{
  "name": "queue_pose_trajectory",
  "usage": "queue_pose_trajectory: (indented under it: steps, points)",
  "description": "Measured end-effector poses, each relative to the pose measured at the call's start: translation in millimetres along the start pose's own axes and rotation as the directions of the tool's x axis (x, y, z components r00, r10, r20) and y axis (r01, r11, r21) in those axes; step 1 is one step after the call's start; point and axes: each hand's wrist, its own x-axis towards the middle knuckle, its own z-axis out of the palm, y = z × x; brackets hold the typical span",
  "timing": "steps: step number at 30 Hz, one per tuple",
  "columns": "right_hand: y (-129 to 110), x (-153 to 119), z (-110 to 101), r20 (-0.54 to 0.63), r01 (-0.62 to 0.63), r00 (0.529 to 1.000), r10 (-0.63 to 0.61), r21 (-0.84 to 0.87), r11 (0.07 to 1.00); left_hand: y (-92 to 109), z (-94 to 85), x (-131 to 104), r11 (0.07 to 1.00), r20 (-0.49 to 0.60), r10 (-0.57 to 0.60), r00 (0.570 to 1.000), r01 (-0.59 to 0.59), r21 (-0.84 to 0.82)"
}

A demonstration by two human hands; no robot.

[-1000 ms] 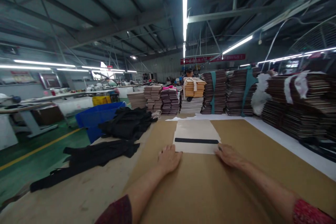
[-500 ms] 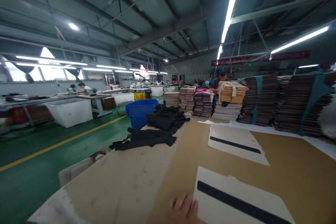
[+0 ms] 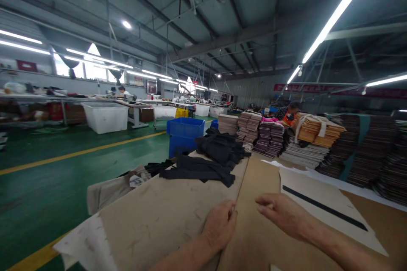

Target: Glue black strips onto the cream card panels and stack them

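Observation:
My left hand (image 3: 221, 223) is closed at the edge of the brown sheet (image 3: 254, 182), where it meets the beige fabric (image 3: 152, 211); whatever its fingers pinch is hidden. To the right, my right hand (image 3: 282, 214) hovers over the brown sheet, thumb and fingers apart, with nothing visible between them. Beside it lies a cream panel (image 3: 313, 182) with a black strip (image 3: 324, 207) across it. Dark fabric pieces (image 3: 203, 169) are heaped beyond my left hand.
Blue bins (image 3: 186, 133) stand past the table's far left edge. Stacks of cut pieces (image 3: 270, 137) line the far side, with a bundle of orange pieces (image 3: 318, 129) on one. A person (image 3: 288, 114) is behind them. A white bin (image 3: 106, 116) stands on the green floor.
The view has turned left and things appear further right. Both hands are now in view, where only one showed at the bottom. The nearer cream panel has almost left the picture.

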Motion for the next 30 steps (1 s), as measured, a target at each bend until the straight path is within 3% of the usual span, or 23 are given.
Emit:
queue_pose_trajectory:
  steps: [2,6,11,14,19,24,30]
  points:
    - [-6,60,12,0.037,0.024,0.999,-0.022,-0.047,0.999,-8,4.1,2,1.000,0.018,-0.022,1.000,0.022,-0.006]
    - [7,161,46,0.025,-0.049,0.998,0.054,-0.156,0.986,-12,2.7,5,1.000,0.126,-0.017,0.992,0.015,0.013]
    - [21,241,87,-0.108,-0.164,0.984,0.141,-0.257,0.952,-12,0.5,18,0.999,0.310,-0.021,0.951,0.005,0.052]
    - [22,264,104,-0.168,-0.225,0.969,0.183,-0.281,0.933,-11,1.4,25,0.998,0.400,-0.040,0.916,0.016,0.064]
    - [16,276,120,-0.266,-0.316,0.933,0.243,-0.283,0.905,-13,7.0,29,0.997,0.465,-0.073,0.882,0.057,0.048]
    - [9,279,129,-0.234,-0.356,0.925,0.300,-0.258,0.898,-20,26.5,32,0.990,0.437,-0.135,0.889,0.144,0.014]
    - [6,292,137,-0.170,-0.360,0.929,0.328,-0.210,0.909,-40,55.2,37,0.966,0.379,-0.151,0.913,0.218,-0.139]
